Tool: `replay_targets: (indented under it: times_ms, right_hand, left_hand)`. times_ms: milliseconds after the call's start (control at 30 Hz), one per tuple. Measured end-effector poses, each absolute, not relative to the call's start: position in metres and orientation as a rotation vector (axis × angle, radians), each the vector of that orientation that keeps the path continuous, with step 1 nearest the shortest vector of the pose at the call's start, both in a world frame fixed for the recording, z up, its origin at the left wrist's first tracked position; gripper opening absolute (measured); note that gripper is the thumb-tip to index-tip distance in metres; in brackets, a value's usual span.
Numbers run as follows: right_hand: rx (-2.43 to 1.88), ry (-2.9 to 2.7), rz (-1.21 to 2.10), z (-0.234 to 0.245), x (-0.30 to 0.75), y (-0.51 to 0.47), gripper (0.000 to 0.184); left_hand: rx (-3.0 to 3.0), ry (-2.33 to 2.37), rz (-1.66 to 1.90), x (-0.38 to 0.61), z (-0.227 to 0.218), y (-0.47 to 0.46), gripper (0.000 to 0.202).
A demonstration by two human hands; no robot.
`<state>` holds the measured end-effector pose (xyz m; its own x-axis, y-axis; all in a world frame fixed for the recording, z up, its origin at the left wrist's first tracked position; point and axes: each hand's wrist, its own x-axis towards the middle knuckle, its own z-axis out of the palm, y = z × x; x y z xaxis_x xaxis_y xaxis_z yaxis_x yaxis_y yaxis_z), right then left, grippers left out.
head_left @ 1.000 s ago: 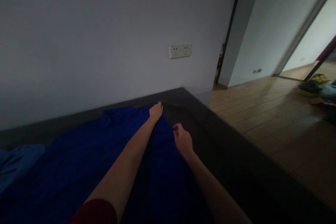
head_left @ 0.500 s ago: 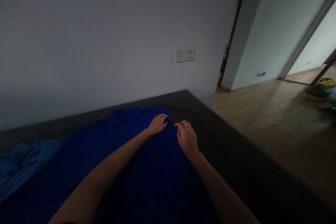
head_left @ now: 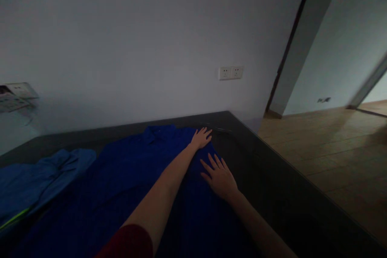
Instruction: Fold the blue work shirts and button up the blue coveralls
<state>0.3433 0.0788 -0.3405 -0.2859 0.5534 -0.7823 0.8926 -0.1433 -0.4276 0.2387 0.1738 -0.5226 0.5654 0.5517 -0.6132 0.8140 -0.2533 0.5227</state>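
A dark blue collared shirt (head_left: 121, 177) lies spread on a dark table (head_left: 272, 177). My left hand (head_left: 201, 138) rests flat on the shirt's far right corner near the collar, fingers stretched out. My right hand (head_left: 219, 175) lies flat on the shirt's right edge a little nearer to me, fingers spread. Neither hand holds anything. A dark red sleeve (head_left: 127, 242) shows on my left upper arm.
A lighter blue garment (head_left: 36, 181) lies crumpled at the table's left. A white wall with a double socket (head_left: 231, 73) stands behind the table. The table's right edge drops to a wooden floor (head_left: 326, 141); a doorway (head_left: 290, 44) opens at the right.
Both hands have gone from curled on the cloth to flat with fingers spread. My left hand slid toward the far corner. The view has turned left, showing more of the light blue garment.
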Motion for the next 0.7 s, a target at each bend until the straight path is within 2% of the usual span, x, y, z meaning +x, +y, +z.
replay_targets:
  times_ms: [167,300,433,533,600,700]
  right_hand:
    - [1.591,1.802,-1.367,-0.342,0.343,0.079,0.057]
    - [1.586,1.834,-1.326,-0.344,0.343,0.077,0.058]
    - [1.581,1.862,-1.306,-0.351,0.344,0.071,0.061]
    - [1.571,1.883,-1.295,-0.357,0.345,0.067,0.064]
    - [1.558,1.897,-1.284,-0.360,0.346,0.066,0.064]
    - [1.553,1.905,-1.252,-0.362,0.346,0.066,0.064]
  left_hand:
    - [2.232,0.980,0.045,0.240,-0.482,0.178,0.034]
    - [2.150,1.233,0.106,0.205,-0.426,0.173,0.036]
    - [2.168,1.216,-0.180,0.102,-0.370,0.164,0.040]
    - [2.092,1.491,-0.470,0.004,-0.332,0.157,0.044]
    - [1.986,1.694,-0.650,-0.051,-0.311,0.150,0.046]
    - [1.885,1.633,-0.807,-0.104,-0.293,0.133,0.048]
